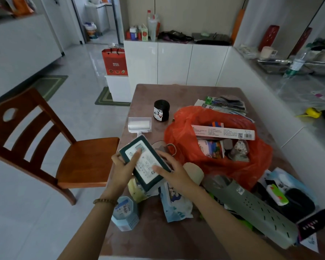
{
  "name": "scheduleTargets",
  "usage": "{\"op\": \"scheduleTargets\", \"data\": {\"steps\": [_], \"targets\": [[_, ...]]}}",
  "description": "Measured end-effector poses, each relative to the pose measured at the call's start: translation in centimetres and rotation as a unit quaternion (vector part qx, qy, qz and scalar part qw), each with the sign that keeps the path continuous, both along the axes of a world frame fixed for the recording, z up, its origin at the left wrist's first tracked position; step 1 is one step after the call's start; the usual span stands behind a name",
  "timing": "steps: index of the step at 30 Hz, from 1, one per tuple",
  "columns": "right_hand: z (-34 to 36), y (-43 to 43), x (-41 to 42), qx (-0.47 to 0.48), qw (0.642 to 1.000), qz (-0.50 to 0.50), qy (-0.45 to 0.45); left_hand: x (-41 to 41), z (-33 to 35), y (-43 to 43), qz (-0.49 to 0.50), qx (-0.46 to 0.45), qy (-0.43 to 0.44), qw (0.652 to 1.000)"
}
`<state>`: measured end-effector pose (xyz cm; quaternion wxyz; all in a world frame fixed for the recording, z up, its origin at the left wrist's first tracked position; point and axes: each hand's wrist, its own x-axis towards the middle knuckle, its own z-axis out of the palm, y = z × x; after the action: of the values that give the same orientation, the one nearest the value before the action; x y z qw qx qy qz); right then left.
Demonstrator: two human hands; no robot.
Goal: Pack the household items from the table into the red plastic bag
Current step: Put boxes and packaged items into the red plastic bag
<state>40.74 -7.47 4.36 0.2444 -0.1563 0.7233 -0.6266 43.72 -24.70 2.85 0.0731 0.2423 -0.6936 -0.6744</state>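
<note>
The red plastic bag (180, 119) lies open on the desk (148, 91), with 1 long white box (223, 131) across its mouth. Left of the bag, 2 hands hold a flat dark-green packet (146, 162) above the desk edge. The left hand (124, 166) grips the packet's left edge, thumb on the label. The right hand (173, 171) grips the right edge, thumb apparently on the label too. Beyond the bag's left side stands 1 black roll (161, 110).
</note>
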Motion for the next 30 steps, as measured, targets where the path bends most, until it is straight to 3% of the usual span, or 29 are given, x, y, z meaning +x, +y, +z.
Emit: {"op": "scheduleTargets", "data": {"steps": [6, 9, 11, 13, 16, 20, 23, 25, 28, 30], "targets": [[6.8, 6.7, -3.2, -0.099, 0.994, -0.037, -0.005, -2.3, 8.1, 5.3, -0.056, -0.019, 0.139, 0.988], [7.9, 11.7, -6.0, -0.202, 0.972, -0.114, -0.028, -4.7, 9.3, 9.4, -0.073, -0.040, 0.132, 0.988], [7.7, 14.8, -7.9, -0.213, 0.958, -0.188, -0.034, -6.8, 8.0, 11.5, -0.078, -0.093, 0.111, 0.986], [6.9, 17.2, -9.9, -0.184, 0.951, -0.246, -0.045, -9.0, 6.4, 12.8, -0.107, -0.199, 0.093, 0.970], [4.6, 19.3, -12.3, -0.122, 0.958, -0.251, -0.074, -11.3, 4.7, 13.6, -0.098, -0.383, 0.035, 0.918], [1.1, 19.4, -15.3, -0.003, 0.984, -0.175, -0.028, -12.6, 5.2, 13.0, -0.055, -0.308, 0.046, 0.949], [-0.6, 16.8, -16.8, 0.028, 0.995, -0.097, 0.001, -12.7, 4.7, 12.6, -0.024, -0.300, 0.073, 0.951], [-1.7, 15.1, -17.6, 0.061, 0.991, -0.110, 0.040, -12.5, 3.7, 12.5, -0.019, -0.295, 0.062, 0.953], [-2.4, 15.0, -18.0, 0.162, 0.967, -0.151, 0.123, -11.4, 2.0, 12.7, -0.009, -0.337, 0.055, 0.940], [-2.0, 16.6, -16.5, 0.149, 0.965, -0.142, 0.161, -9.9, 1.3, 13.6, 0.023, -0.393, 0.082, 0.916]]}}
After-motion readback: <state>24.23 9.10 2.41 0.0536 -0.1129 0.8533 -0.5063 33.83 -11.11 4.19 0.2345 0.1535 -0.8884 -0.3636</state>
